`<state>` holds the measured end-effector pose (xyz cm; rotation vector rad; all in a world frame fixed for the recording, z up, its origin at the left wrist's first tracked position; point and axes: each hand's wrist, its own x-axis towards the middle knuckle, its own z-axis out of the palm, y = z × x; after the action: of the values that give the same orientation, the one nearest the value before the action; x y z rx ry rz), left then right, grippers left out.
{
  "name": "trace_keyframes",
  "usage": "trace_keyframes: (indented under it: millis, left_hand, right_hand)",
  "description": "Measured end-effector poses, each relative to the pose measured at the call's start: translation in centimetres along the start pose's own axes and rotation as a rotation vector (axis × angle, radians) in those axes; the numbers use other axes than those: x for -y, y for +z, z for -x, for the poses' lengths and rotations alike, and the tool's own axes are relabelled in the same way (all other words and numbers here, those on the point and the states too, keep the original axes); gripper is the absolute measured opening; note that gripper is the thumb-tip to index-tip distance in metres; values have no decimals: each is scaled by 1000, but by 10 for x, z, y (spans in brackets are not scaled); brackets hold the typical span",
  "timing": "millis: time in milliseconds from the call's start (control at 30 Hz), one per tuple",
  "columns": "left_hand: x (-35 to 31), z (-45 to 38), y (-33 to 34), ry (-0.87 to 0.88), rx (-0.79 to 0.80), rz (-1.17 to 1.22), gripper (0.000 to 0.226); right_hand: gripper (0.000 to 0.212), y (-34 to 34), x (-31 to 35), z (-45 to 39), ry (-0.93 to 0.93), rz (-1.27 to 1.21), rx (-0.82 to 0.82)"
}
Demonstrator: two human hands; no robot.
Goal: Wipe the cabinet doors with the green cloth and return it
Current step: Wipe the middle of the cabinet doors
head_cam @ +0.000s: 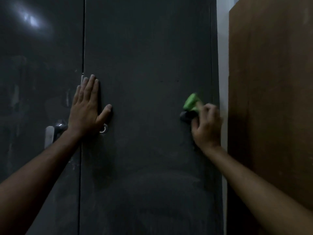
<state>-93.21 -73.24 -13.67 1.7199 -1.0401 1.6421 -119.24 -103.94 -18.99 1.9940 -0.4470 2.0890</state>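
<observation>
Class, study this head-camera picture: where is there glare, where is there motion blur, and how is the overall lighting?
Head view: dim overall, the dark cabinet doors underexposed; a soft glare patch on the left door, top left; the right hand and green cloth smeared by motion blur; the left hand, flat on the door, is sharp.

Two dark cabinet doors (144, 48), one green cloth (191, 102), one metal handle (50, 133), one keyhole ring (104, 128), one brown panel (271, 82), two hands (86, 107).
</observation>
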Motion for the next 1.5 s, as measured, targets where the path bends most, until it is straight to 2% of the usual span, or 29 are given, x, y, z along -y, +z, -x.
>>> trace_keyframes:
  millis: [100, 167, 200, 233, 333, 367, 400, 467, 533, 600, 667, 700, 733, 833, 867, 900, 967, 1067, 1167, 1200, 1300, 1333, 1367, 1433, 1500]
  left_hand:
    - [0, 0, -2, -3, 8, 9, 90]
    - [-2, 0, -1, 2, 14, 5, 90]
    - [-2, 0, -1, 1, 13, 4, 90]
    - [-1, 0, -2, -2, 11, 2, 90]
    - [-2, 0, -3, 3, 24, -3, 90]
    - [-2, 0, -3, 5, 30, -4, 90]
    - [-1, 0, -3, 6, 34, -7, 90]
    - [1, 0, -4, 7, 46, -16, 90]
    - [1, 1, -6, 10, 58, -14, 88]
    - [-1, 2, -9, 8, 65, 11, 85]
    - [-1, 3, -12, 15, 65, 47, 83]
    - [-1, 4, -14, 19, 64, 70, 82]
    - [-1, 3, -16, 18, 69, 102, 82]
    - [-5, 1, -27, -33, 84, 250, 78]
    - [-5, 0, -32, -52, 97, 301, 77]
    - [-4, 0, -38, -65, 119, 339, 77]
    - [1, 5, -52, -66, 174, 351, 77]
    - [11, 19, -67, 14, 231, 225, 74]
    - [28, 34, -77, 71, 199, 76, 63]
    - [33, 38, -78, 57, 172, 40, 57]
    - [42, 54, -73, -37, 99, -9, 41]
    - [44, 60, -70, -58, 101, -7, 38]
    - [45, 66, -67, -71, 112, 4, 36]
    - [50, 77, -63, -80, 119, 23, 35]
    - [52, 83, -61, -73, 99, 27, 33]
  right_hand:
    - [52, -6, 0, 78, -597, -11, 203]
    - [51, -26, -30, 86, -810, 25, 301]
    - [52, -32, -44, 74, -808, 51, 298]
    - [52, -36, -53, 57, -716, 55, 261]
    - [51, -27, -35, -9, -147, 37, 60]
    - [50, -18, -11, -21, -10, 34, 27]
    - [50, -7, 19, -26, 37, 14, 13]
    - [54, 10, 73, -9, -131, -101, 51]
    - [60, 16, 100, 28, -493, -170, 176]
    - [55, 11, 95, 49, -865, -166, 318]
    - [45, 8, 81, 31, -1034, -143, 344]
    - [43, 10, 77, 14, -1000, -142, 293]
    - [43, 13, 78, -6, -879, -145, 224]
    - [47, 25, 113, -49, -278, -186, 39]
    - [47, 30, 134, -47, -156, -215, 21]
    - [47, 36, 156, -37, -132, -253, 36]
    - [49, 43, 186, 2, -312, -308, 136]
    - [53, 35, 184, 49, -639, -334, 327]
    - [49, 30, 169, 24, -949, -227, 318]
    - [47, 31, 169, 7, -918, -203, 279]
    - [46, 35, 190, -11, -443, -269, 205]
    - [49, 36, 200, 0, -368, -291, 209]
    - [51, 36, 207, 15, -385, -303, 232]
    - [57, 35, 205, 39, -549, -310, 286]
    - [58, 31, 193, 20, -706, -285, 309]
